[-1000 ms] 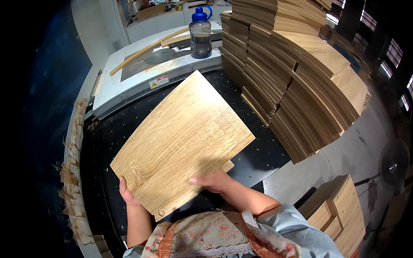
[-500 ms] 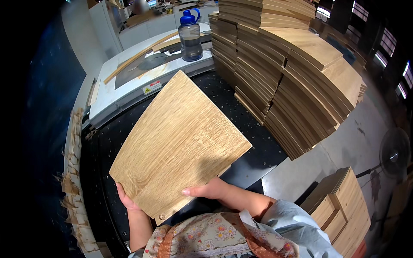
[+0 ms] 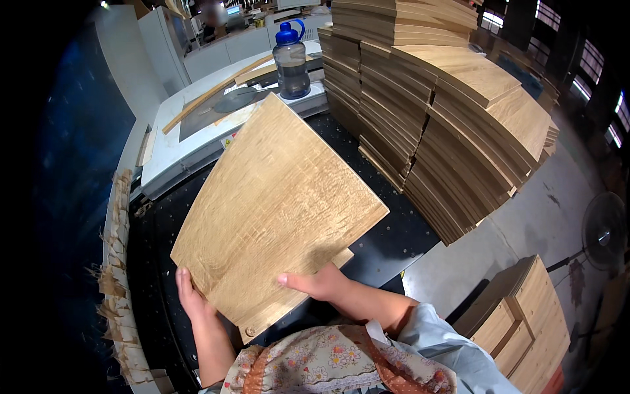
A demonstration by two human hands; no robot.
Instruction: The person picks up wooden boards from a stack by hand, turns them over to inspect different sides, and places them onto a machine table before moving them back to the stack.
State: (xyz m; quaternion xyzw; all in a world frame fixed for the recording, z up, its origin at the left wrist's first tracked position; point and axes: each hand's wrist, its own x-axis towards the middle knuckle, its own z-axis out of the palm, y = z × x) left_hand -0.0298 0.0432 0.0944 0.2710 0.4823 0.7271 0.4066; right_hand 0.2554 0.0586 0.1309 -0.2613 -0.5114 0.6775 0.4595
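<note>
A light wood-grain board is tilted up in front of me, held between both hands. My right hand grips its near right edge, thumb flat on the face and the other fingers hidden beneath. Along the lower left edge, my left hand is pressed against the board with its fingers close together. A small round mark shows at the board's near corner. The corner of another wooden piece peeks out under the right edge, mostly hidden.
Below lies a black dotted machine bed. Tall stacks of boards rise at the right. A water bottle with a blue lid stands on the white machine top. At lower right are a wooden cabinet and a fan.
The board has tipped up slightly, its far corner now higher in view and covering part of the warning label. More of the piece beneath shows. Both hands keep hold.
</note>
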